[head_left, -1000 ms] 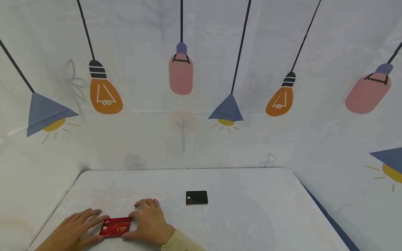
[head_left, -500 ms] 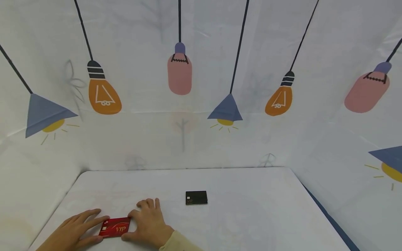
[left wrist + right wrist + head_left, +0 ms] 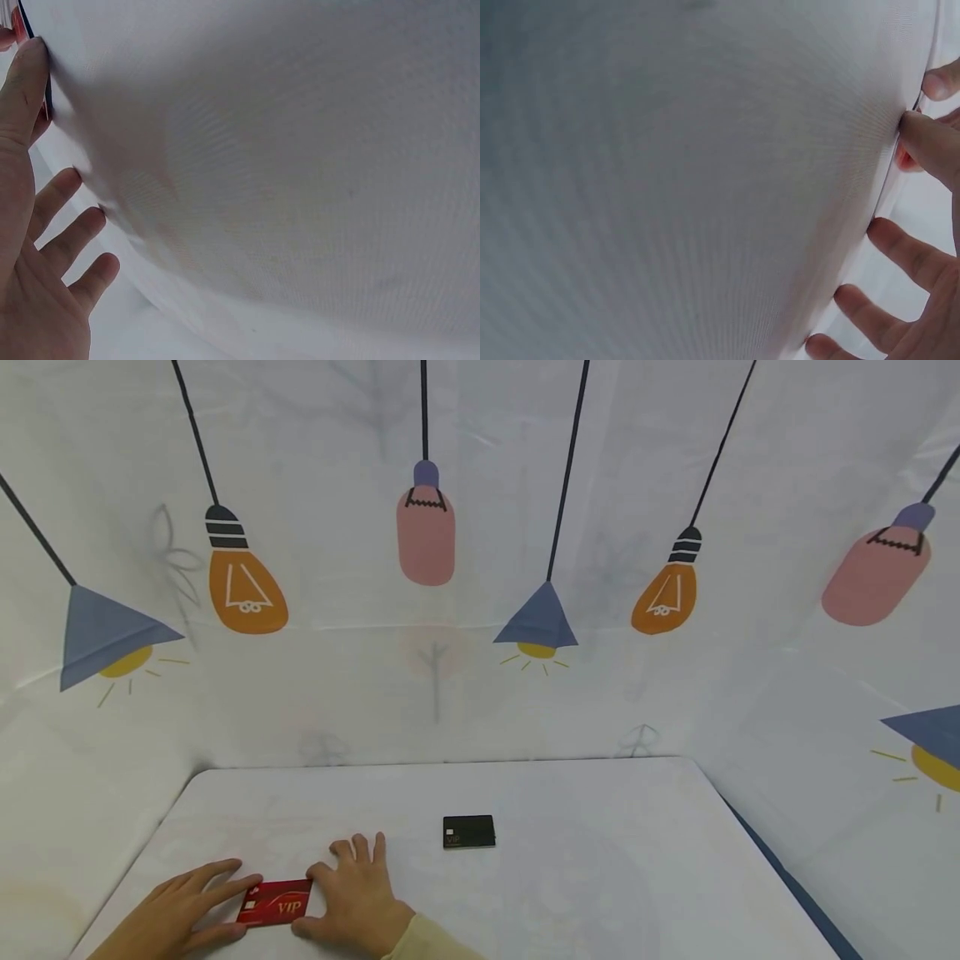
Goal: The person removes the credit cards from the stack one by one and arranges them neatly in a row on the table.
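A red card with gold VIP lettering (image 3: 276, 903) lies at the front left of the white table, its short sides between both hands. My left hand (image 3: 176, 910) pinches its left end, index finger at the top corner and thumb at the bottom corner. My right hand (image 3: 358, 897) grips the right end the same way, its other fingers spread out on the table. In the left wrist view the card (image 3: 20, 26) shows edge-on by the thumb. The right wrist view has only a small red part of the card (image 3: 903, 154) beside the thumb.
A black VIP card (image 3: 469, 832) lies flat further back, right of my right hand. White cloth walls (image 3: 480, 693) printed with hanging lamps and bulbs enclose the table (image 3: 600, 860) at the back and sides.
The right hand's outer fingers have straightened and spread slightly. The red card and the left hand stay in place; the head view has shifted a little.
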A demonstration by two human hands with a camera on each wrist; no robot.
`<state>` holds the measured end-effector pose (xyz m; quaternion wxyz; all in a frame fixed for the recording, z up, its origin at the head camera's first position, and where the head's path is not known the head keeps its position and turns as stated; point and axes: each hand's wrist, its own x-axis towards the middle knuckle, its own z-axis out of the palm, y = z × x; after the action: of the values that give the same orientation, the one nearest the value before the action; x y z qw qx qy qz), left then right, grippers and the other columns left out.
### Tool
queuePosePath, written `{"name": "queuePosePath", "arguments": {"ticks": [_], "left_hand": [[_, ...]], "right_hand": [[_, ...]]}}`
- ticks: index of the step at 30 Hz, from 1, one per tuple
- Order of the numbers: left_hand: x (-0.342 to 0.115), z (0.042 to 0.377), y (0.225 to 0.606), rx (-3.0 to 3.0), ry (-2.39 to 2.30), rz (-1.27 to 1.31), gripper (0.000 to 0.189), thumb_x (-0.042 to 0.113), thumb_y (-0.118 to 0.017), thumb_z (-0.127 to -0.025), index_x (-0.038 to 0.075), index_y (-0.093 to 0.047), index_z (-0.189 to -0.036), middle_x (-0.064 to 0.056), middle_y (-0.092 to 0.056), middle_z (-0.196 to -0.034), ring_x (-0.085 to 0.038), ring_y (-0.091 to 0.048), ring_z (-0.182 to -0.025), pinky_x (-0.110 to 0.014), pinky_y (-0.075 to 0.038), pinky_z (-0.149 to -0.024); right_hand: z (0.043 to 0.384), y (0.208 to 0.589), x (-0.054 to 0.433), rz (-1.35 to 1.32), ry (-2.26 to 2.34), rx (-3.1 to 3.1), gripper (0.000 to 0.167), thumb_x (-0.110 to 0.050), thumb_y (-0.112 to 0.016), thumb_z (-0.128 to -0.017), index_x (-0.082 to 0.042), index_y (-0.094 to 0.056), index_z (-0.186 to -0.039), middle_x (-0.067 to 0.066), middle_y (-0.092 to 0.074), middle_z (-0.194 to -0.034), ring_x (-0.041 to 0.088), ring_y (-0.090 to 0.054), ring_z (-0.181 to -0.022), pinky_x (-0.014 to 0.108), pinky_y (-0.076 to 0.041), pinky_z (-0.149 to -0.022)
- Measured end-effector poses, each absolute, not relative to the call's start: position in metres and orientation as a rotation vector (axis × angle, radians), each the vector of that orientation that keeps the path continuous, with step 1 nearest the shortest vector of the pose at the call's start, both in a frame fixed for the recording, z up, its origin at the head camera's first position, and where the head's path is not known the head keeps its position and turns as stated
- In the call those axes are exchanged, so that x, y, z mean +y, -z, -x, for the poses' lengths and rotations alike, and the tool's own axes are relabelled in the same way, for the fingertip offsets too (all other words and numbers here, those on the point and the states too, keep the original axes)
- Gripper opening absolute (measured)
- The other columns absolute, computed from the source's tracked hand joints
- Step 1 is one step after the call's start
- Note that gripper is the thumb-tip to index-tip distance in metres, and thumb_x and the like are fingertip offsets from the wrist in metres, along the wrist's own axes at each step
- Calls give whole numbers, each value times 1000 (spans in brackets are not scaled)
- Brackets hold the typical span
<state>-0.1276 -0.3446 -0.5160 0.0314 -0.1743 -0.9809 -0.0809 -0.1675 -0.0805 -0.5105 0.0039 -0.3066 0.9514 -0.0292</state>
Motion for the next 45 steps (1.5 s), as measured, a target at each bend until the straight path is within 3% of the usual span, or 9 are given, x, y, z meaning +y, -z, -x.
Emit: {"name": "queuePosePath", "arguments": {"ticks": [10,23,32,39,45], "left_hand": [[-344,128,516,-3040,247,522,68,68,-72,-79,22,-68,-128,-7,-65,-130,-33,-64,-108,-71,-50,-86],[-337,132,518,-3054,201,489,73,75,-68,-77,23,-68,-128,-5,-64,-131,-34,-61,-115,-70,-48,-91],[-325,133,511,-3028,171,474,57,65,-67,-86,22,-69,-123,-3,-64,-127,-35,-58,-118,-67,-45,-98],[-309,137,506,-2848,108,571,53,56,-76,-83,21,-71,-122,-1,-65,-122,-30,-59,-115,-60,-49,-95],[-294,141,500,-2735,195,609,47,46,-82,-81,19,-72,-119,-1,-66,-119,-29,-61,-112,-57,-49,-93]], "right_hand": [[167,515,-80,992,21,2972,55,-80,-52,-86,-50,-54,-133,-13,-47,-139,18,-41,-129,61,-34,-111],[169,516,-74,966,53,2958,52,-76,-54,-88,-48,-56,-132,-12,-47,-139,18,-41,-130,62,-33,-111],[174,507,-62,995,167,2945,47,-67,-59,-91,-41,-60,-129,-14,-52,-137,14,-47,-129,53,-40,-110],[179,497,-45,1063,305,3002,45,-63,-61,-92,-37,-62,-129,-13,-55,-135,12,-49,-127,37,-44,-106],[176,487,-32,1104,386,3018,44,-60,-61,-94,-34,-62,-129,-11,-55,-136,12,-49,-128,33,-42,-108]]}}
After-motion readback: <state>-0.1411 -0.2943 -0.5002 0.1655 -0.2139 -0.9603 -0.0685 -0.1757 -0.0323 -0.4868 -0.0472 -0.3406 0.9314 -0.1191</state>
